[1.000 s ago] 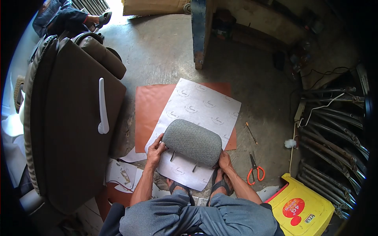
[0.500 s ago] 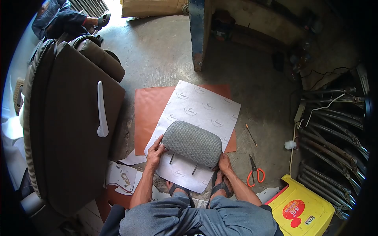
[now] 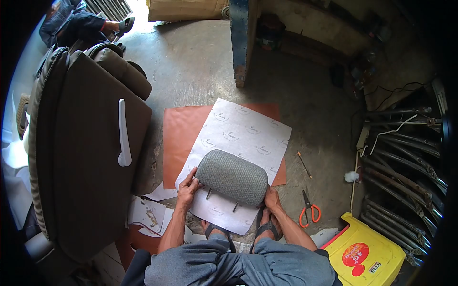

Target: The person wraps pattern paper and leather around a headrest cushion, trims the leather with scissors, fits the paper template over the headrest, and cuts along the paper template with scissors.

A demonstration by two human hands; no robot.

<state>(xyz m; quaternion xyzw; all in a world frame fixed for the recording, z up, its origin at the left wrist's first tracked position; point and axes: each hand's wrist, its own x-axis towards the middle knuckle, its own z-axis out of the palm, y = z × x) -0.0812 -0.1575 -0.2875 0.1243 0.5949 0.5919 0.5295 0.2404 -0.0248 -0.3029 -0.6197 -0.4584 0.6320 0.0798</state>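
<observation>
A grey woven-fabric headrest (image 3: 232, 177) with two short metal posts is held between my hands. My left hand (image 3: 188, 188) grips its left end, thumb toward me. At the other end, my right hand (image 3: 272, 199) is closed on the lower right corner, with some fingers hidden beneath. Under the headrest lies a white sheet (image 3: 253, 128) printed with repeated dark logos. That sheet rests at an angle over a piece of brown leather-like material (image 3: 183, 131) on the floor.
Scissors with orange handles (image 3: 309, 212) and a pencil-like stick (image 3: 304, 164) lie to the right. A yellow plastic stool (image 3: 367, 252) is at lower right, near stacked metal frames (image 3: 405, 167). A large dark seat (image 3: 90, 157) stands left. Another person's foot (image 3: 125, 25) shows at upper left.
The headrest has tipped slightly and shifted a little toward me, with both hands still on it. The sheet and the tools lie as before.
</observation>
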